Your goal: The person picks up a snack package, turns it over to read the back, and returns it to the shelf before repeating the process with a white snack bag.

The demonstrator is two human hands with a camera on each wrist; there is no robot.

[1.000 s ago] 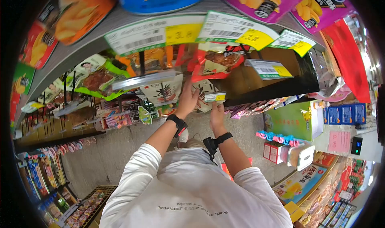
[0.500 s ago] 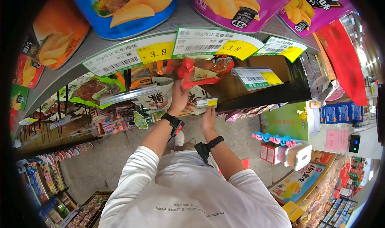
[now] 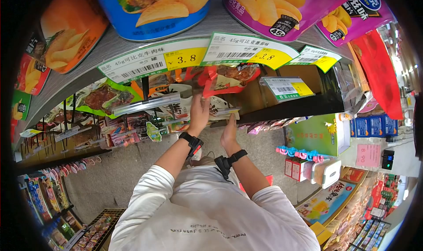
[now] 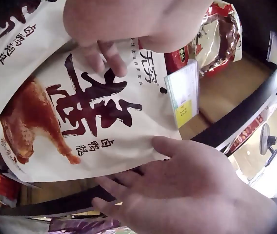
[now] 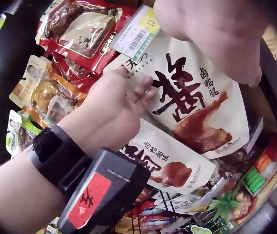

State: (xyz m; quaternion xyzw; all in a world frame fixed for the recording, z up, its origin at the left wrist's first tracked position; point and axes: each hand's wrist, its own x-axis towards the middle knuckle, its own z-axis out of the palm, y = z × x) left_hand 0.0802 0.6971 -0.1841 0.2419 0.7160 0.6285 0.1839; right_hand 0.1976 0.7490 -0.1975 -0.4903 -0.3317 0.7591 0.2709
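A white bag of braised duck leg point(image 4: 99, 122), with large dark lettering and a picture of the leg, hangs at the shelf front among other packs. My left hand point(image 3: 199, 114) lies across its face, with slightly bent fingers point(image 5: 141, 92) touching the printed front. My right hand point(image 3: 229, 134) is at the bag's edge, palm turned up in the left wrist view, its thumb tip overlapping the bag's border and its other fingers showing beyond it. A second white bag point(image 5: 172, 168) overlaps it. The price tag point(image 5: 141, 34) stands by the bag's top.
Above the hands, a grey shelf point(image 3: 128, 52) bears chip tubs point(image 3: 264, 8) and price labels point(image 3: 154, 63). Red-edged meat packs point(image 5: 82, 34) hang next to the bag. A dark shelf edge point(image 3: 286, 110) runs to the right. Goods stand around the floor point(image 3: 114, 162).
The small price tag by the white bag has tipped from face-on to nearly edge-on. The left hand has shifted slightly over the bag; the right hand stays at its edge. The head view has shifted.
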